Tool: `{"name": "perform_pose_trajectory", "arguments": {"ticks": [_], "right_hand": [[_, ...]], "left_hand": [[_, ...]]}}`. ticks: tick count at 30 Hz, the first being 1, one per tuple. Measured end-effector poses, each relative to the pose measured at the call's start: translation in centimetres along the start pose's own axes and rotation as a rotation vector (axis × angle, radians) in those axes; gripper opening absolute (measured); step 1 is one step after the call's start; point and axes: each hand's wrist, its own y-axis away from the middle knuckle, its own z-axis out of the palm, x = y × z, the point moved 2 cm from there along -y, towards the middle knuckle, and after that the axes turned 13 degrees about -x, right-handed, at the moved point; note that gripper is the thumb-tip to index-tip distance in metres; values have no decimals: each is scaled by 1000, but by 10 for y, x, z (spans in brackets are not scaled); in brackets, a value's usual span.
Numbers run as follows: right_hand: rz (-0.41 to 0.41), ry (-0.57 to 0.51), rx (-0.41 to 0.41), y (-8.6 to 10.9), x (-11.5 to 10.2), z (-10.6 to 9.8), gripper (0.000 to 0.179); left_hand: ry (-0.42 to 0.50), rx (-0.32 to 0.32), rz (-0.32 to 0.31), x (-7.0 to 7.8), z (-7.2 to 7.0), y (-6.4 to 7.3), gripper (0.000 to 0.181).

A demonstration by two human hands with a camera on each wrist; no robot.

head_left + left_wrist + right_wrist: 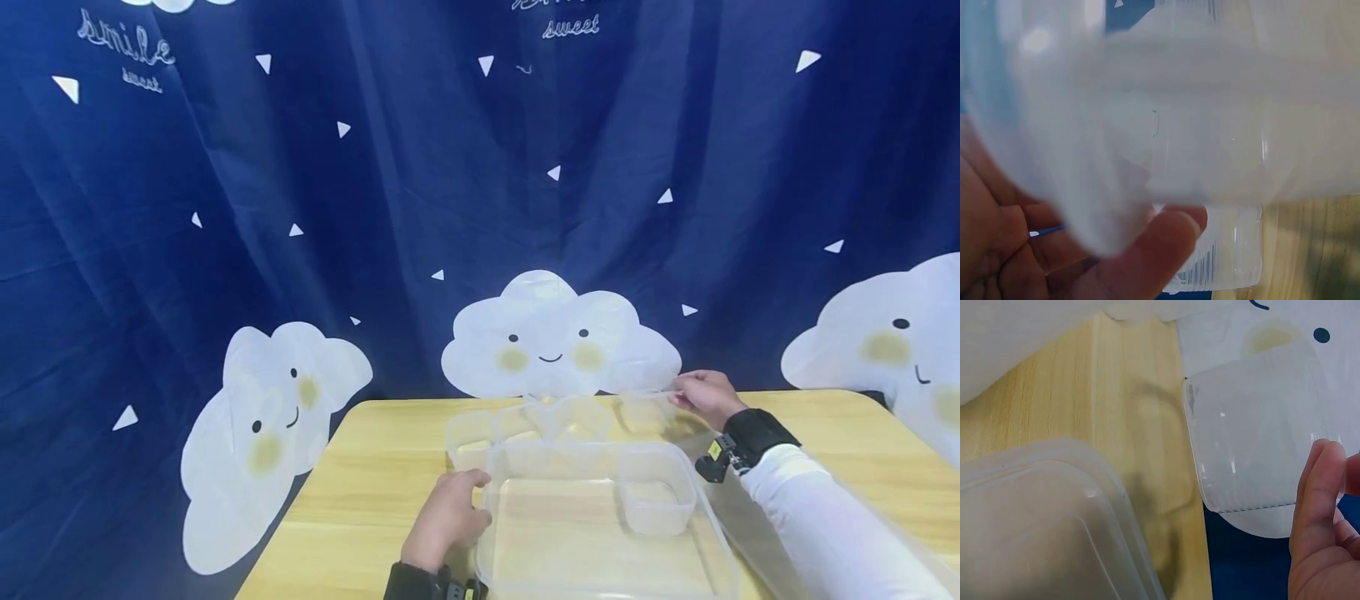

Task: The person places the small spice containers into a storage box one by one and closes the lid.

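Clock bearings taken from the head view, dial centred on the large clear container [558,542], which sits on the wooden table [322,533].

Right hand [705,396]: between 1 and 2 o'clock, thumb and fingers pinching the edge of a small clear container [1254,431] near the table's far edge; whether its base touches the table cannot be told.

Left hand [452,518]: 9 o'clock, fingers bent, at the large container's side wall; whether it grips the plastic or only touches cannot be told.

Inner box [658,504]: inside the large container, toward 2 o'clock, near the wall.

Other clear boxes [471,442]: in a row beyond the far wall, 11 to 12 o'clock; outlines overlap, count uncertain.

Flat translucent piece [738,510]: 3 o'clock, partly under the white sleeve [832,533].

Backdrop: blue curtain [420,208] with smiling clouds.
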Motion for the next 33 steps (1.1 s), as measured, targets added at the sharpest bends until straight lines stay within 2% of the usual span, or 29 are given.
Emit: {"name": "perform_pose_trajectory", "arguments": {"ticks": [10,19,33], "right_hand": [[-26,-71,9,7,-8,-1,42],[-26,-22,13,13,-10,0,43],[-28,-52,13,31,-23,2,43]], "left_hand": [[-14,18,7,-1,-1,0,44],[2,1,0,1,1,0,44],[6,-3,2,1,1,-1,45]]}}
